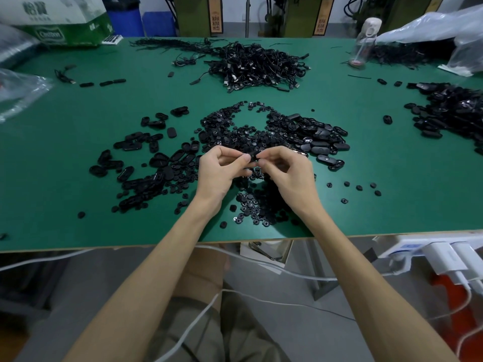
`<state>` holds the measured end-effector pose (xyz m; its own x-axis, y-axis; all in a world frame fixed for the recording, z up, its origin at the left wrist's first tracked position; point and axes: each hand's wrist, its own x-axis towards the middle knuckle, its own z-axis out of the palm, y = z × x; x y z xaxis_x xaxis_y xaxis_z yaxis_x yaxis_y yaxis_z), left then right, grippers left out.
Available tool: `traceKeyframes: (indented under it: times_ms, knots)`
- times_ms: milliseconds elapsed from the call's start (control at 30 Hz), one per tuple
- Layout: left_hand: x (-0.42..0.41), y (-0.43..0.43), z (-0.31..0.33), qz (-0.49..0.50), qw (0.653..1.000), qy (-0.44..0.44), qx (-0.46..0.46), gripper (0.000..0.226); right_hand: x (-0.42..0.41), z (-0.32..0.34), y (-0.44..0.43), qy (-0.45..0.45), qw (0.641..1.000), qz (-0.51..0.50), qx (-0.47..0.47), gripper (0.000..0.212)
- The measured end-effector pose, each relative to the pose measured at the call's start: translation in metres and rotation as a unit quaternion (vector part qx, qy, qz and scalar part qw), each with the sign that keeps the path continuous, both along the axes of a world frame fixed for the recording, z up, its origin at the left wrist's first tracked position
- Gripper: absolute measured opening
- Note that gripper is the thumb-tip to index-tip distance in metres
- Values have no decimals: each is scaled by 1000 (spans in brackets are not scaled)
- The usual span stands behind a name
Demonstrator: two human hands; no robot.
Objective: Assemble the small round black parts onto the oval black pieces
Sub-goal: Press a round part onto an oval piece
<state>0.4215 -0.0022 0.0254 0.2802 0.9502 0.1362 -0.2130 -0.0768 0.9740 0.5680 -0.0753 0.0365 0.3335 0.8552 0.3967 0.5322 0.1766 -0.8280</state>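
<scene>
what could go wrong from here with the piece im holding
The black piece is pinched only by fingertips of the left hand and right hand; a slip would likely drop it into the pile of round parts below, hard to find. Loose parts near the front edge of the table could be brushed off by a forearm.

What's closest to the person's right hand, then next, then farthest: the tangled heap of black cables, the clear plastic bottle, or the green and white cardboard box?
1. Tangled heap of black cables, mid-table, just beyond the right hand.
2. Clear plastic bottle, at the back, to the right.
3. Green and white cardboard box, back left corner.
</scene>
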Motion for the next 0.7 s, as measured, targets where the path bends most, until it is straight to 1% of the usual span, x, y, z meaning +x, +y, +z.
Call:
traceKeyframes:
  times_ms: [267,500,700]
  knots:
    - [1,-1,-2,-21,998,42,40,14,-2,-3,1,-33,999,-30,15,15]
    - [0,-1,-2,-25,996,58,57,13,-2,-4,2,-86,995,-36,21,7]
    - [1,-2,-2,-32,995,66,68,18,-2,-4,2,-76,996,-49,28,6]
